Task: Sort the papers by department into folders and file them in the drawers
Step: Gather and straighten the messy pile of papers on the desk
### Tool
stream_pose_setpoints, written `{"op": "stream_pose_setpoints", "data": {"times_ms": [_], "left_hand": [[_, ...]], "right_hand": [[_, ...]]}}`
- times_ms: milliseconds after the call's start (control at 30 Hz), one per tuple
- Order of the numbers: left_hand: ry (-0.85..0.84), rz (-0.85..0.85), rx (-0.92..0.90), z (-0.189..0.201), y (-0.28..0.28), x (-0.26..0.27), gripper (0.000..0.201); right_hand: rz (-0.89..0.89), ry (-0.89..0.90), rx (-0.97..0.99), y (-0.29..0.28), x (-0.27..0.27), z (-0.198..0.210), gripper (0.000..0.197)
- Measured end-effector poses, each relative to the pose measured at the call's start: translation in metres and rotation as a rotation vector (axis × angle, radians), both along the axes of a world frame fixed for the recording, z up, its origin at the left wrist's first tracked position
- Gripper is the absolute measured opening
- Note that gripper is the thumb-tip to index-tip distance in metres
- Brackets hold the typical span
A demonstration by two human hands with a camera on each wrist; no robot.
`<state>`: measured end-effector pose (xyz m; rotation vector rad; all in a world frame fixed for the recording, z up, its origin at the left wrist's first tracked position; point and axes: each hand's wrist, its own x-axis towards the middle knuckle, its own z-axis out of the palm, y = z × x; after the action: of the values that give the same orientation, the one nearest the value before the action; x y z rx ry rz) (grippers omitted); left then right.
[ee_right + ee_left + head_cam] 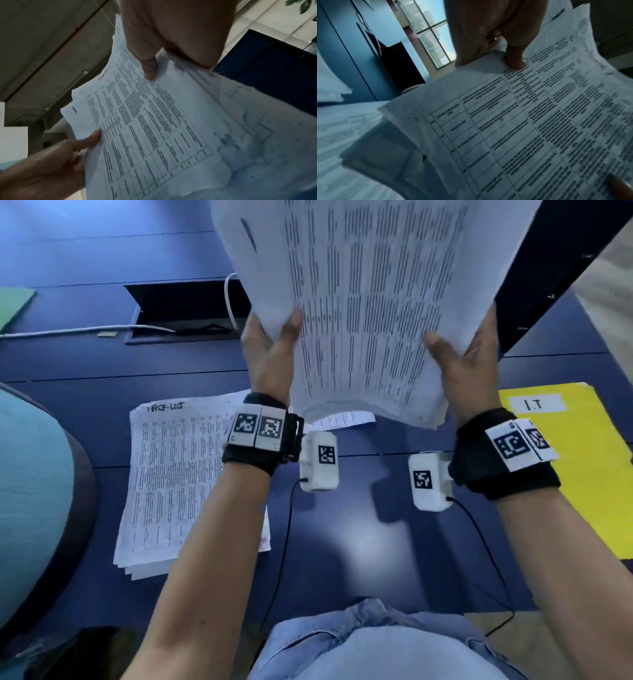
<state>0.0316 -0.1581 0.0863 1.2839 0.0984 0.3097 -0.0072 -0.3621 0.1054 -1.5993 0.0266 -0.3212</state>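
I hold a thick sheaf of printed table pages (pixel 363 302) up above the dark blue desk (pixel 102 364). My left hand (pixel 274 344) grips its left edge, thumb on the front. My right hand (pixel 462 354) grips the right edge the same way. In the left wrist view the left thumb (pixel 515 59) presses on the sheaf (pixel 539 121). In the right wrist view the right thumb (pixel 149 67) pins the sheaf (pixel 163 121), and the left hand (pixel 51 162) shows at the lower left. A second stack of papers (pixel 171 474) lies flat on the desk. A yellow folder (pixel 565 467) labelled I.T lies at the right.
A green folder (pixel 13 302) lies at the desk's far left. An open cable hatch (pixel 185 309) with a white cable (pixel 85 330) sits in the desk's middle. A teal chair back (pixel 30 501) stands at the left edge. A dark panel (pixel 565 261) crosses the upper right.
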Motion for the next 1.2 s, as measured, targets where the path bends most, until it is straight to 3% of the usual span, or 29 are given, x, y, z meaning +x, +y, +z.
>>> {"op": "stream_pose_setpoints", "data": {"times_ms": [67, 233, 367, 467, 533, 667, 833, 967, 1067, 1200], "left_hand": [[-0.057, -0.007, 0.014, 0.011, 0.005, -0.003, 0.042], [0.003, -0.064, -0.015, 0.011, 0.013, -0.021, 0.055], [0.071, -0.089, 0.063, 0.001, 0.012, -0.026, 0.066], [0.117, -0.055, 0.101, -0.007, 0.015, -0.024, 0.045], [0.192, -0.085, 0.142, -0.018, 0.017, -0.026, 0.033], [0.362, -0.179, 0.314, -0.035, 0.012, -0.035, 0.027], [0.289, -0.03, 0.354, -0.014, 0.022, -0.032, 0.014], [0.242, 0.061, 0.34, 0.011, 0.065, -0.03, 0.015], [0.274, 0.088, 0.381, 0.022, 0.108, -0.038, 0.011], [0.456, 0.168, 0.414, 0.008, 0.159, -0.05, 0.013]], "right_hand": [[-0.02, -0.046, 0.032, 0.008, -0.002, 0.001, 0.043], [-0.045, 0.0, 0.073, 0.023, -0.015, -0.015, 0.047], [-0.119, 0.014, 0.047, 0.028, -0.014, -0.023, 0.074], [-0.168, 0.005, 0.0, 0.028, -0.013, -0.033, 0.051], [-0.152, 0.099, -0.042, 0.03, -0.018, -0.047, 0.056], [-0.126, 0.256, -0.211, 0.03, -0.029, -0.076, 0.034], [-0.128, 0.18, -0.223, 0.043, -0.02, -0.054, 0.035], [-0.015, 0.134, -0.16, 0.069, -0.009, -0.044, 0.012], [0.151, 0.26, -0.137, 0.106, -0.01, -0.043, 0.024], [0.369, 0.419, -0.232, 0.152, -0.019, -0.056, 0.034]]}}
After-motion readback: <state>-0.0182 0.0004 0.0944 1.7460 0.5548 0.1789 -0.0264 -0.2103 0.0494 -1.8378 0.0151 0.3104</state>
